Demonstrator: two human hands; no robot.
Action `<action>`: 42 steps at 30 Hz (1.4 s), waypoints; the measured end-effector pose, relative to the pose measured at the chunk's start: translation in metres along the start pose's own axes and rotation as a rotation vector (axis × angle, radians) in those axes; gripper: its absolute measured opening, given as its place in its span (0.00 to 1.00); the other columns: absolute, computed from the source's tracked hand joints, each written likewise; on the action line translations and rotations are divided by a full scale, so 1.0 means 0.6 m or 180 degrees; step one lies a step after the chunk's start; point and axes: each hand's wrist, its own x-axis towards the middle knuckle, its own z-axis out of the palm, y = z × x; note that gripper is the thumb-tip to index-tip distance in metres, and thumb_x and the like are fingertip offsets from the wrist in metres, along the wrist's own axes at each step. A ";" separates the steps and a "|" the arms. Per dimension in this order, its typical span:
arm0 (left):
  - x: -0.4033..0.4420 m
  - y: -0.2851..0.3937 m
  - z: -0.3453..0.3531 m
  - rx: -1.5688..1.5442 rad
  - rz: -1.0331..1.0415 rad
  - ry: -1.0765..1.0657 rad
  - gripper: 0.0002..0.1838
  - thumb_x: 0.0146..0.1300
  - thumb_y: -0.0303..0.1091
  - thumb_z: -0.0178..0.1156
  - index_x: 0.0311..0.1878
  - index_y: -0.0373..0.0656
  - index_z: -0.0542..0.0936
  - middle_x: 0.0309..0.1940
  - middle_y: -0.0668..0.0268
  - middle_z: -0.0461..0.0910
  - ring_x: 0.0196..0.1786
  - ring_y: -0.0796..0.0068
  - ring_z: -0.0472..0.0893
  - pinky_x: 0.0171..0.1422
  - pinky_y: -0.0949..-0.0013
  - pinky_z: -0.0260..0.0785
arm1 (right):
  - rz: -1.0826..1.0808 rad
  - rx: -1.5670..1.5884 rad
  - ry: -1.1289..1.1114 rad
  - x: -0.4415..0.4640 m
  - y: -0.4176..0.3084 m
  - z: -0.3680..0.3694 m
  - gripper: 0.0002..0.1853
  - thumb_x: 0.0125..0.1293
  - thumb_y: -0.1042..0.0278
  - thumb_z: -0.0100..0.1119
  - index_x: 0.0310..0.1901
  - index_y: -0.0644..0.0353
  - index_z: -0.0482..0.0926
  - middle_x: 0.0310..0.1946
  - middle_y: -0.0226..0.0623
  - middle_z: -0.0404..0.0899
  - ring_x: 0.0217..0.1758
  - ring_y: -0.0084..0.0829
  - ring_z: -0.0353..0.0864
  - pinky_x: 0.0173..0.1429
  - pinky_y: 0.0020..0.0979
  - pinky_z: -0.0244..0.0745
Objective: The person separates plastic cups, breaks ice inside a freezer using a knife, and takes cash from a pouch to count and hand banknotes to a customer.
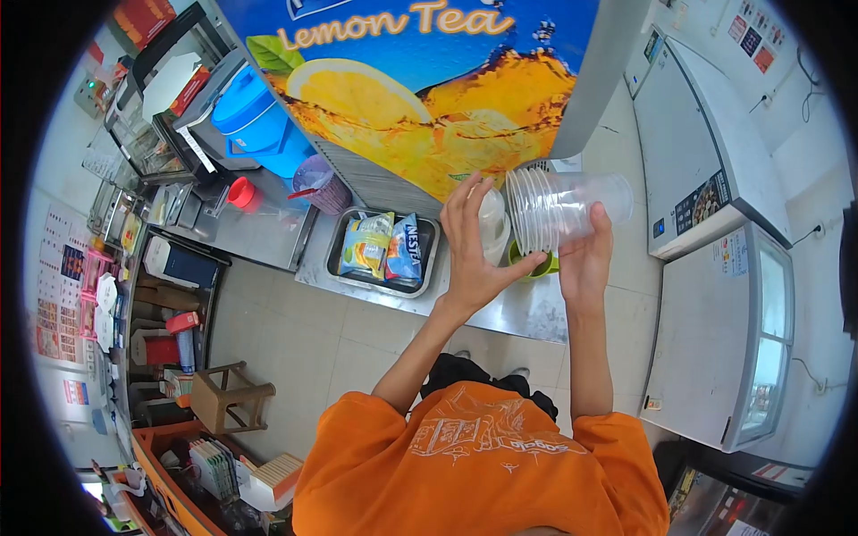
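A sideways stack of clear plastic cups [594,198], nested together, is held up in front of the lemon tea panel. My right hand [585,259] grips the stack from below, its fingers partly hidden behind the cups. At the rim end, my left hand [466,246] has its fingers spread upward, and its thumb reaches to the lower edge of the rims. Whether that thumb presses on them I cannot tell. Behind my left hand stand other clear containers [492,219], partly covered. Below the stack, a green cup [542,265] shows near my left thumb.
A metal tray [424,284] with drink powder packets [367,247] sits on the counter to the left. Beyond are a purple bin [323,192], a blue cooler jug [259,125] and a red cup [241,192]. White freezers [702,330] line the right; a stool [228,397] stands lower left.
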 end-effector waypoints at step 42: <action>-0.310 0.077 0.086 -0.4879 -0.2167 -0.3870 0.42 0.47 0.37 0.70 0.62 0.36 0.58 0.60 0.50 0.65 0.61 0.60 0.67 0.63 0.59 0.61 | 0.1319 0.1252 0.1255 -0.090 -0.115 -0.390 0.34 0.56 0.52 0.62 0.61 0.56 0.62 0.59 0.39 0.65 0.63 0.41 0.62 0.65 0.51 0.58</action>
